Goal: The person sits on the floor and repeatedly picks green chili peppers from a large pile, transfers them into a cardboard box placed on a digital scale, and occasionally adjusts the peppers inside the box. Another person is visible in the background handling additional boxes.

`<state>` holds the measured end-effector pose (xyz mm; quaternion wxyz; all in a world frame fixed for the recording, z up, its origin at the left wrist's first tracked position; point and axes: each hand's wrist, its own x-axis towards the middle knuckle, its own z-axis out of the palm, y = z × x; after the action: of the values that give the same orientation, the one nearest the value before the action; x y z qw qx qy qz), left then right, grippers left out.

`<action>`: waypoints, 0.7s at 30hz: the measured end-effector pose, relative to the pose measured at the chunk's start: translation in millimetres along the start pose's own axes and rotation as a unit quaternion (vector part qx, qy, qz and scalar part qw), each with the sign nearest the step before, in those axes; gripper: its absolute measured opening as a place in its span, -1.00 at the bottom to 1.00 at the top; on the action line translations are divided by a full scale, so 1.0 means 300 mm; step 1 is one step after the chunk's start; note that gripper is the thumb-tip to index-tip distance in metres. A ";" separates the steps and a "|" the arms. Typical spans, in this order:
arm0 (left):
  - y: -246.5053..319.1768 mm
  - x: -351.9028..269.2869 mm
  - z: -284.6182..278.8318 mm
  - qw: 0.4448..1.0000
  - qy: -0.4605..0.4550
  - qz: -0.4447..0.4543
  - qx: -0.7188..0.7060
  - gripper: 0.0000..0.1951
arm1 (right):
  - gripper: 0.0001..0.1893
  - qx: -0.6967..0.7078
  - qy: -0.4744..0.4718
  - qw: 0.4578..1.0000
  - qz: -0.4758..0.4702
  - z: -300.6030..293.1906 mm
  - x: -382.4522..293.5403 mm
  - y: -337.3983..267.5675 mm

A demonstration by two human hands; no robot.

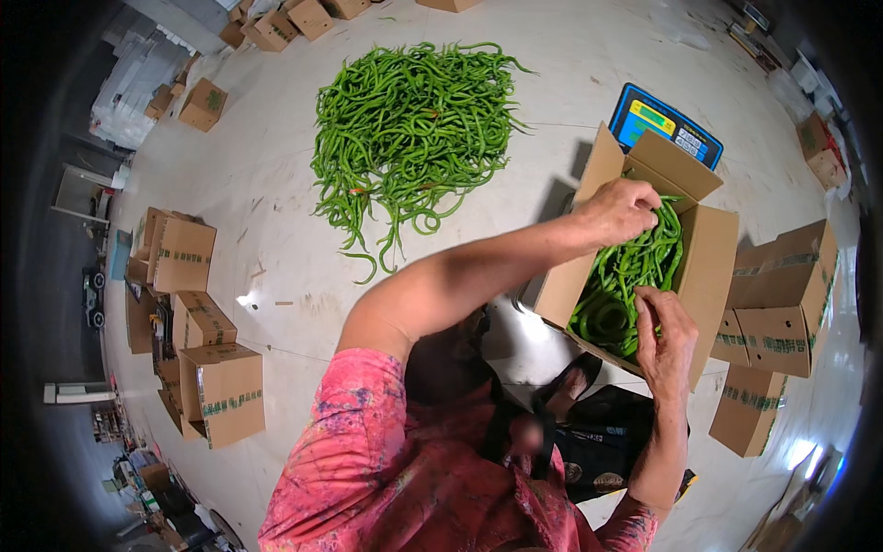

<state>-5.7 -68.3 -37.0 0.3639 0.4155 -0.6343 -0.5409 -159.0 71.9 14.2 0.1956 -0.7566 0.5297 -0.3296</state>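
Note:
Long green chili peppers [610, 276] lie curled in an open cardboard box [710, 276] at the right. My left hand [619, 212] is over the box's far part, its fingers bent down at the peppers; whether it grips one is hidden. My right hand [666, 338] is inside the near right side, thumb and fingers close together at the peppers; a hold on one cannot be made out. A blue digital scale display [666, 127] stands just behind the box. On the floor at upper middle lies a large heap of green peppers [414, 124], with a few reddish ones among them.
Cardboard boxes [772, 331] are stacked right of the open box. More boxes [231, 397] stand at the left, and others [269, 31] lie along the far edge. A single pepper [362, 265] lies at the heap's near edge. My foot [569, 386] is below the open box.

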 end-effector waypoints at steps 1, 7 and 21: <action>0.006 0.000 -0.049 1.000 -0.009 0.011 0.002 -0.64 | -0.88 0.000 -0.005 1.000 -0.001 0.008 0.006 -0.003; -0.164 -0.118 -0.403 0.976 0.019 -0.054 0.208 -0.69 | -0.88 -0.005 -0.025 1.000 0.017 0.033 0.032 -0.009; -1.088 -0.713 -0.696 0.864 0.202 -0.297 0.353 -0.82 | -0.89 -0.044 -0.047 0.996 0.056 0.100 0.112 0.008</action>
<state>311.5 25.9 -331.0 0.1351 0.7854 -0.5418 -0.2673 -132.0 38.1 1.4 0.2050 -0.7483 0.5757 -0.2579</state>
